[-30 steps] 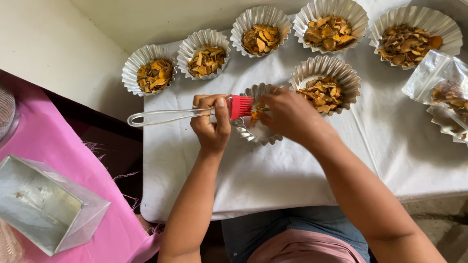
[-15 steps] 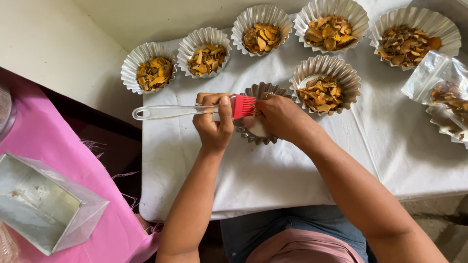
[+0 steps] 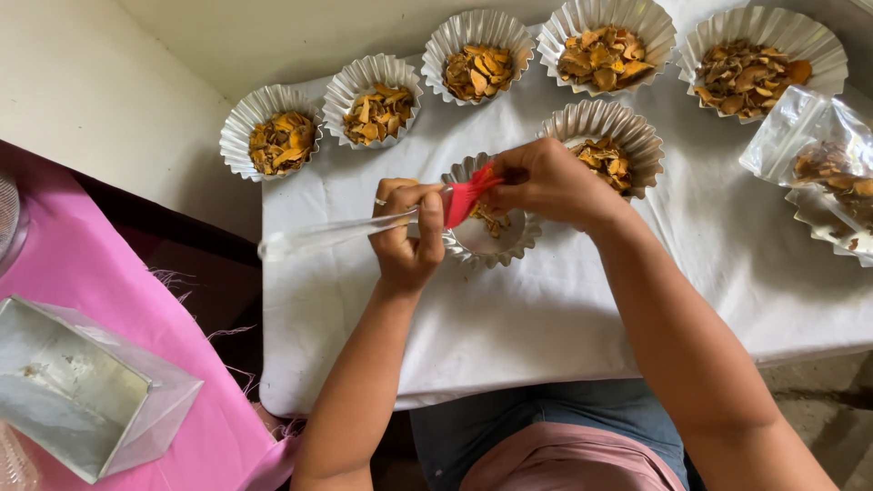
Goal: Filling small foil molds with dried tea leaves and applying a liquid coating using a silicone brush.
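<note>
My left hand [image 3: 406, 238] grips a brush with a clear handle [image 3: 332, 235] and red bristles [image 3: 464, 195], held level over the white cloth. My right hand [image 3: 546, 182] pinches at the red bristles, right above a small fluted foil cup [image 3: 496, 250] that holds a few dried orange-brown chips. A fuller foil cup [image 3: 627, 136] sits just behind my right hand, partly hidden by it.
Several foil cups of dried chips line the back: [image 3: 282, 138], [image 3: 375, 109], [image 3: 477, 65], [image 3: 605, 50], [image 3: 755, 73]. A clear plastic bag [image 3: 818, 155] of chips lies at right. The white table [image 3: 546, 327] meets a pink cloth [image 3: 100, 273] bearing a metal tin [image 3: 73, 400] at left.
The brush has tilted, its handle end dropping toward the lower left. My right hand has shifted onto the bristles over the small cup. The camera has moved slightly.
</note>
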